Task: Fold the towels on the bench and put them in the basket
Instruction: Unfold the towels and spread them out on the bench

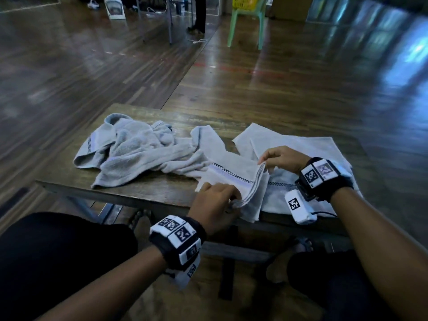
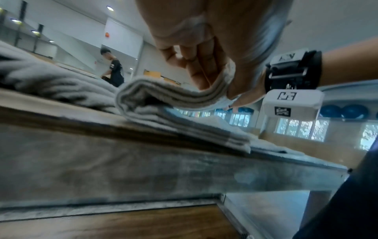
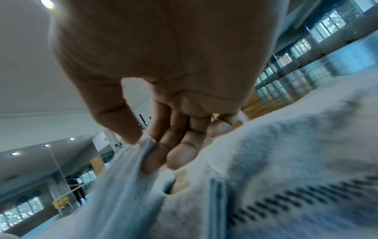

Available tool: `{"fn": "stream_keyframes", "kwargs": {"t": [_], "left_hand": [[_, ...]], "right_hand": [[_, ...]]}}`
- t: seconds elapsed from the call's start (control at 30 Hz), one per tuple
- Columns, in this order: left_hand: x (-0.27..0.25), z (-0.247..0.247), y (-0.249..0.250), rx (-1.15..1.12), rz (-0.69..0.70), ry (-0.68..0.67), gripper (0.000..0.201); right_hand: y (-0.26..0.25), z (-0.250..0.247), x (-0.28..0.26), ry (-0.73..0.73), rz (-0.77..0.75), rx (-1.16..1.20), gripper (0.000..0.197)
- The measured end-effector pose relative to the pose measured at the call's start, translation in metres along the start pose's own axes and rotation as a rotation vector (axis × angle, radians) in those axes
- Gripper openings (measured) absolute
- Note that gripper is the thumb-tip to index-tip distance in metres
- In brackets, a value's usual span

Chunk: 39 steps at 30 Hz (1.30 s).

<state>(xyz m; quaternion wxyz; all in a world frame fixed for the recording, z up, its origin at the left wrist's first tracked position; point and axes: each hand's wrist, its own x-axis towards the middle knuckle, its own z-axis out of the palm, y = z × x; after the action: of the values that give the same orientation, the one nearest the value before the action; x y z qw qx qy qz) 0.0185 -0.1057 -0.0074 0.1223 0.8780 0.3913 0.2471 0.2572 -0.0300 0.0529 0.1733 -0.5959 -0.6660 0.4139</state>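
both hands pinching one edge of a half-folded towel

the folded towel [image 1: 234, 179] lies at the near edge of the bench [image 1: 143, 191], low centre of the head view. its lifted edge, a stack of several layers, runs on a slant from lower left to upper right between the two hands, and a checked stripe crosses the cloth below it.

the left hand [image 1: 214, 205] grips the near end of that edge with curled fingers [image 2: 206, 71]; in the left wrist view the layers pass under the fingertips and bulge out in a rounded fold to the left. the right hand [image 1: 283, 158] pinches the far end between thumb and forefinger, the other fingers [image 3: 180, 158] loosely bent beside the cloth.

a second towel [image 1: 301, 149] lies flat under the right wrist, partly covered by the arm and the wrist camera. a crumpled towel [image 1: 132, 149] sits in a heap at left of centre on the bench. the right wrist view is smeared, so how many layers that pinch holds is hard to say. a yellow thing, perhaps the basket [image 1: 245, 2], is cut off at the top edge on a green chair [image 1: 247, 22].
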Motion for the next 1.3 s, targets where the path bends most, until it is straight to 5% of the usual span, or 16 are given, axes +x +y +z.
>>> {"fn": "stream_keyframes", "kwargs": {"t": [0.1,0.3,0.93,1.3], "left_hand": [[0.005,0.014,0.005,0.039,0.001,-0.015,0.021],[0.013,0.028,0.012,0.102,0.038,-0.050,0.022],[0.027,0.033,0.019,0.283,0.097,-0.090,0.033],[0.024,0.033,0.021,0.142,0.085,-0.191,0.026]], "right_hand": [[0.012,0.004,-0.002,0.043,0.091,-0.038,0.016],[0.021,0.007,0.001,0.130,0.058,-0.137,0.003],[0.029,0.014,0.010,0.285,0.022,-0.275,0.006],[0.029,0.023,0.008,0.267,0.145,-0.488,0.009]]}}
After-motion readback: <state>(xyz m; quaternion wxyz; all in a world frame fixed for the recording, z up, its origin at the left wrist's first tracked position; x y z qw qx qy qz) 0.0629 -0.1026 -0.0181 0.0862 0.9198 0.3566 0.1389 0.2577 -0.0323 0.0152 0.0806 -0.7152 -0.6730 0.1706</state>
